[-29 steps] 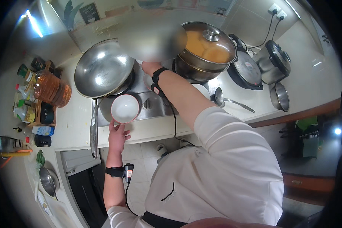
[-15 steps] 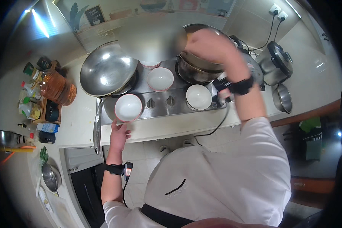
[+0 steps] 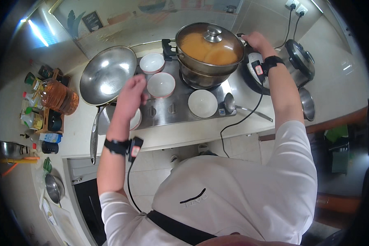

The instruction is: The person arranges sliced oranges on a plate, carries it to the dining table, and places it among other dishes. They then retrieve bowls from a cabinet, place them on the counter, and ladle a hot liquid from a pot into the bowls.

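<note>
A two-tier metal steamer pot stands on the right side of the stove. Its glass lid covers it, with orange-yellow contents showing through. My right hand is closed round the black handle at the pot's right side. Over the stove's left part hovers my left hand, fingers loosely bent and thumb apart, with nothing visible in it. White bowls stand nearby: a back bowl, a middle bowl, a right bowl, and a front-left bowl partly hidden by my left wrist.
A wok sits at left, its handle jutting past the counter edge. A ladle lies right of the bowls. Farther right are an electric cooker and a metal bowl. An oil bottle stands among condiments at left.
My right hand has moved right, from above the pot to its right handle; the lid now shows on top. My left hand has risen from the front-left bowl's edge to above the stove.
</note>
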Action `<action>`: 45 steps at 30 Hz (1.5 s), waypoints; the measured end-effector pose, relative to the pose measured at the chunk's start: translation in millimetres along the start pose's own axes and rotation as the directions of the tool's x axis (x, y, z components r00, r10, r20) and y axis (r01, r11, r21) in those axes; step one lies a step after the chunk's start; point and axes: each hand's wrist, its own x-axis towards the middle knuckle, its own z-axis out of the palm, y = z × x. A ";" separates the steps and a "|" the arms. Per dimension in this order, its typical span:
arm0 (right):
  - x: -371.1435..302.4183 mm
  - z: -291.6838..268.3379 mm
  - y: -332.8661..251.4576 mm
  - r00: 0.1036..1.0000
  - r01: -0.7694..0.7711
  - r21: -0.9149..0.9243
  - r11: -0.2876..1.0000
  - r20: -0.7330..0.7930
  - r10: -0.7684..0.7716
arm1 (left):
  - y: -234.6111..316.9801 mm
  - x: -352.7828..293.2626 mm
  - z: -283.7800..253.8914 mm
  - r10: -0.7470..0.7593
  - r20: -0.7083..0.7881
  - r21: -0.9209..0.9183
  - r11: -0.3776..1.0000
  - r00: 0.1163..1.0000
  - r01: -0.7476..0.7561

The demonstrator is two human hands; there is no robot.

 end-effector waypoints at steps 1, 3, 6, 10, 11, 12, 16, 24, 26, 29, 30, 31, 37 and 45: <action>4.9 4.5 10.0 0.993 0.093 0.007 0.996 -0.074 -0.092 | 13.0 18.8 15.1 -0.062 -0.011 -0.039 0.997 0.998 0.062; 16.9 13.7 26.3 0.998 0.061 0.349 0.935 -0.054 -0.045 | 30.5 56.7 46.9 -0.093 -0.049 -0.135 0.987 0.994 0.086; 30.7 24.8 42.3 0.981 -0.091 0.557 0.825 0.192 -0.021 | 42.6 109.9 81.5 -0.128 -0.093 -0.116 0.986 0.987 0.117; 33.8 30.1 50.2 0.989 -0.089 0.700 0.709 0.148 -0.022 | 41.8 138.0 98.0 -0.072 -0.162 0.373 0.919 0.984 0.129; 33.7 26.7 51.2 0.985 -0.109 0.698 0.707 0.172 -0.018 | 42.9 139.8 98.6 -0.094 -0.162 0.316 0.938 0.982 0.141; 33.4 22.2 51.3 0.993 -0.012 0.714 0.700 0.093 -0.078 | 45.1 139.9 98.0 0.157 -0.156 0.633 0.774 0.975 -0.023; 36.4 -12.4 53.4 0.977 0.195 0.760 0.620 -0.092 -0.193 | 62.9 142.0 98.6 0.315 -0.165 0.694 0.710 0.935 -0.116; 18.3 -21.6 45.1 0.993 0.065 0.846 0.529 0.000 -0.121 | 73.6 137.5 104.4 0.318 -0.139 0.620 0.766 0.938 -0.167; 15.1 -21.7 45.6 0.993 0.035 0.845 0.533 0.033 -0.117 | 71.2 137.1 102.0 0.118 -0.233 0.341 0.940 0.965 -0.032; 14.6 -25.3 47.6 0.990 0.002 0.799 0.601 0.084 -0.114 | 67.9 144.0 101.0 0.146 -0.184 0.566 0.824 0.972 -0.017; 15.1 -26.5 47.5 0.981 0.000 0.783 0.622 0.122 -0.153 | 66.9 147.4 100.9 0.153 -0.173 0.537 0.843 0.973 -0.037; 15.1 -27.2 47.7 0.991 0.000 0.809 0.588 0.080 -0.110 | 66.7 150.8 100.2 0.078 -0.199 0.376 0.927 0.977 0.002; 7.0 -22.4 41.8 0.993 0.037 0.821 0.570 0.033 -0.111 | 64.4 153.3 90.8 0.192 -0.247 0.390 0.917 0.950 -0.084; -12.0 -23.7 47.7 0.995 0.013 0.786 0.618 0.051 -0.087 | 36.4 138.6 98.3 0.674 -0.098 0.789 0.501 0.732 -0.356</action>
